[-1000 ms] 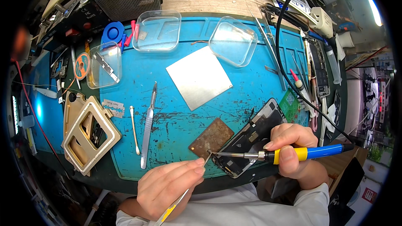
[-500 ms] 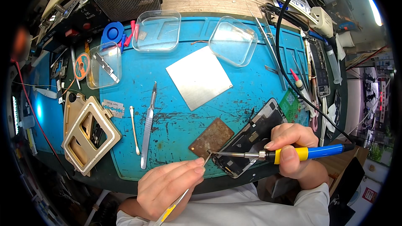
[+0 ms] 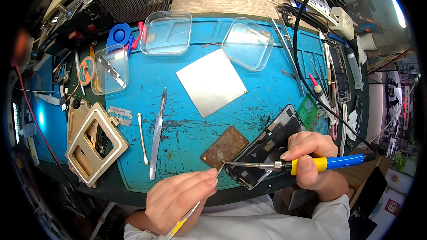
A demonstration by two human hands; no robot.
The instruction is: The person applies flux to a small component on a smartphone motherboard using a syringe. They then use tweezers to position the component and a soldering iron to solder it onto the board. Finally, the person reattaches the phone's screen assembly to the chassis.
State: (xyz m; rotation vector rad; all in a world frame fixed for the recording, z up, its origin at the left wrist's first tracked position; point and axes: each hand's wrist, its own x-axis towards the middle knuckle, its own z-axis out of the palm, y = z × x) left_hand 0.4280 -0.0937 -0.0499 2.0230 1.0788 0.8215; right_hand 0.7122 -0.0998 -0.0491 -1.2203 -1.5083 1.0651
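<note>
My right hand (image 3: 310, 153) is closed round the yellow and blue handle of a soldering iron (image 3: 329, 163). Its metal tip points left, to the lower corner of a brown, stained metal plate (image 3: 225, 146). From the other side, my left hand (image 3: 183, 198) pinches slim metal tweezers (image 3: 186, 217) with a yellow patch. The tweezers' points meet the iron's tip at that corner; whatever lies between them is too small to make out. Under the iron, a black phone screen assembly (image 3: 271, 144) lies tilted beside the plate, partly covered by my right hand.
On the blue mat (image 3: 178, 151) lie a scalpel (image 3: 157, 138), a cotton swab (image 3: 143, 140), a razor blade (image 3: 120, 115) and a square silver plate (image 3: 211, 83). Clear plastic boxes (image 3: 167, 33) stand behind. A tan clamp frame (image 3: 95, 146) sits left. The black cable (image 3: 296, 35) arcs down the right side.
</note>
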